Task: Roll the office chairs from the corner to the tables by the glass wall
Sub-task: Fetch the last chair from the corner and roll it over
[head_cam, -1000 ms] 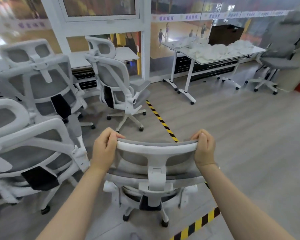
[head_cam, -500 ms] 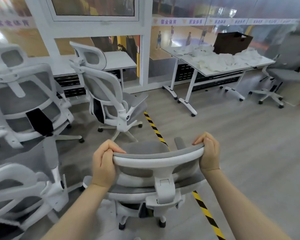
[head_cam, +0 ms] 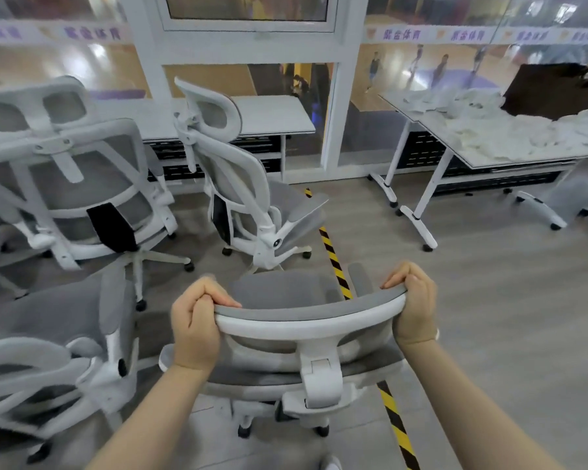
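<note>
Both hands grip the headrest of a grey-and-white mesh office chair, near centre. Left hand wraps the headrest's left end, fingers curled over the top; right hand wraps the right end the same way. The chair's back faces the camera, its seat points toward the far glass wall, casters on the grey floor. It straddles a yellow-black hazard tape line running from near right to far centre.

Just beyond, far centre, a second office chair stands side-on, seat to the right, near the tape. Left of it a third chair shows its back. A fourth chair sits near left, blurred, just beside the held chair.

Far right, a white counter on wheeled legs stands by the glass wall, carrying crumpled white material and a dark brown box. A smaller white counter stands against the glass, far centre, behind the second chair.
</note>
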`<state>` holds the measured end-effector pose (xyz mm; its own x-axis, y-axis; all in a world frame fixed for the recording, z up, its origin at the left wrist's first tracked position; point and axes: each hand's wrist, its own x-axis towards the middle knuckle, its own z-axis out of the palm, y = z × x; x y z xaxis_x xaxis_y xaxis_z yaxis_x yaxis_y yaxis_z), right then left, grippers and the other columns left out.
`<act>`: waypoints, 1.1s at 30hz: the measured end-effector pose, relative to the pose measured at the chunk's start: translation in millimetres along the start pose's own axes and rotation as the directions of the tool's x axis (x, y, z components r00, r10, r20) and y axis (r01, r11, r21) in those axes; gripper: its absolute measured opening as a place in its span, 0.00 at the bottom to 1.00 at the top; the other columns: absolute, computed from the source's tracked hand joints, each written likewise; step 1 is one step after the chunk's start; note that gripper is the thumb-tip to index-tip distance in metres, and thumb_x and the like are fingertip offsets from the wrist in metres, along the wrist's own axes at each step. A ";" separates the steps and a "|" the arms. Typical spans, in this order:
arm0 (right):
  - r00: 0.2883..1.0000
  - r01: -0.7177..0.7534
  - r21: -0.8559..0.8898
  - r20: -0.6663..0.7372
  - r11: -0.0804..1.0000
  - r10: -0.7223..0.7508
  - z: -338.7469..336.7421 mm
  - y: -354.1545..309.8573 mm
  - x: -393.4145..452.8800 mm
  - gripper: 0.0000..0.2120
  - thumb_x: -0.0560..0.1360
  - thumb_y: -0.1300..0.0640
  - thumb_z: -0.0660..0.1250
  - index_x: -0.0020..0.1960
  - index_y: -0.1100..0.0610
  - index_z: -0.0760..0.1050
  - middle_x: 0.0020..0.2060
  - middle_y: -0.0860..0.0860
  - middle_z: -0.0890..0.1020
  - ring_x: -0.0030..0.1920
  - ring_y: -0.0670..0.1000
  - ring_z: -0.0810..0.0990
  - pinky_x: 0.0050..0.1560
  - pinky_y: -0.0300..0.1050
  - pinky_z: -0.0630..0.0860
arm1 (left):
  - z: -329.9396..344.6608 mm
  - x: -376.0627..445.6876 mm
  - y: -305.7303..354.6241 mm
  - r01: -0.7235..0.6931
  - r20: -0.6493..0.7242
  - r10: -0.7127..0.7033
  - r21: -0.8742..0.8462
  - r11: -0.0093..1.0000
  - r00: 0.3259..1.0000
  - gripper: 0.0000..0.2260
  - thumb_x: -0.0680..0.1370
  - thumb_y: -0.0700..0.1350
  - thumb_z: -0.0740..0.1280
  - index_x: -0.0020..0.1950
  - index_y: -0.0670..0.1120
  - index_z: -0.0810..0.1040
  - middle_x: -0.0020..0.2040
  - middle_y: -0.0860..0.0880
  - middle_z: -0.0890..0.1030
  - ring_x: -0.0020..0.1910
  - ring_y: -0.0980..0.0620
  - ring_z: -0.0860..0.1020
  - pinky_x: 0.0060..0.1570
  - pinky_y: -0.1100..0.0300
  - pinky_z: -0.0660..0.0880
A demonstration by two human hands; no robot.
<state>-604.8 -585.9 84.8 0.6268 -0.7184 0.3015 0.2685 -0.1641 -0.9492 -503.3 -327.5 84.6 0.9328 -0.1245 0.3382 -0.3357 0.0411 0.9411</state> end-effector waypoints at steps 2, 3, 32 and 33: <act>0.999 0.001 0.005 0.047 1.000 -0.002 1.4 5.7 19.9 0.12 0.69 0.64 0.51 0.30 0.63 0.69 0.27 0.55 0.71 0.32 0.48 0.69 0.34 0.40 0.66 | 11.5 7.2 0.0 -0.010 -0.069 0.011 0.014 1.000 0.998 0.16 0.69 0.35 0.53 0.28 0.48 0.75 0.28 0.44 0.77 0.30 0.45 0.72 0.33 0.59 0.69; 0.997 0.011 0.003 0.071 1.000 -0.011 2.1 8.5 28.3 0.12 0.70 0.64 0.51 0.30 0.63 0.69 0.28 0.55 0.70 0.32 0.48 0.69 0.34 0.39 0.66 | 16.6 10.6 -0.5 -0.012 -0.102 0.014 0.019 1.000 0.995 0.16 0.69 0.35 0.53 0.27 0.49 0.75 0.27 0.44 0.77 0.30 0.45 0.72 0.32 0.59 0.69; 0.967 0.089 0.053 0.234 0.995 -0.099 37.2 53.1 129.4 0.14 0.71 0.57 0.53 0.30 0.61 0.68 0.27 0.56 0.70 0.30 0.55 0.68 0.33 0.45 0.65 | 58.3 99.4 -29.3 0.054 -0.292 -0.060 -0.026 0.998 0.955 0.15 0.67 0.38 0.53 0.24 0.49 0.72 0.24 0.48 0.74 0.30 0.39 0.69 0.33 0.55 0.67; 0.969 0.089 0.049 0.229 0.995 -0.098 37.5 54.1 131.2 0.14 0.71 0.57 0.53 0.30 0.61 0.68 0.27 0.57 0.70 0.30 0.56 0.68 0.33 0.45 0.65 | 59.2 101.1 -29.3 0.054 -0.288 -0.060 -0.030 0.998 0.956 0.15 0.67 0.38 0.53 0.24 0.49 0.72 0.24 0.48 0.74 0.30 0.38 0.69 0.33 0.55 0.66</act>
<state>-480.7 -663.7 76.3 0.7479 -0.5251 0.4060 0.3591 -0.1944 -0.9128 -406.9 -400.0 91.1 0.9495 0.1645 0.2672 -0.2806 0.0637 0.9577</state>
